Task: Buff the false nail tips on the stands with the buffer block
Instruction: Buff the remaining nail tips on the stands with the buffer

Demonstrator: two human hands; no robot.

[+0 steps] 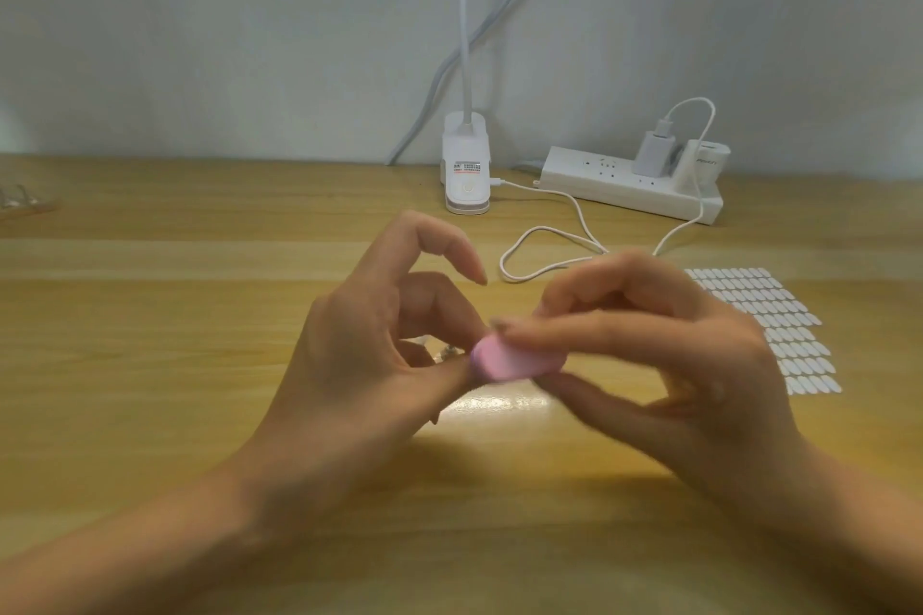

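At the far left edge of the desk, about nine o'clock in the view, lie some small clear pieces, too blurred to name. Near the centre, the left hand has its thumb and lower fingers closed in a pinch on a small clear stand, while its forefinger arches free above. The nail tip on the stand is hidden behind the block, so I cannot tell how it sits. At twelve o'clock from the hands stands a white clip lamp. Just right of the stand, touching it, is the pink buffer block, pinched by the right hand between the forefinger on top and the thumb below. The block looks light and slightly spongy, so it should give under pressure. It is best held by its far end, as here, leaving the near face free to rub. The tip is likely thin and springy, so the stand wants a firm grip close below it. At one o'clock sits a power strip, and at three o'clock a sheet of white tabs.
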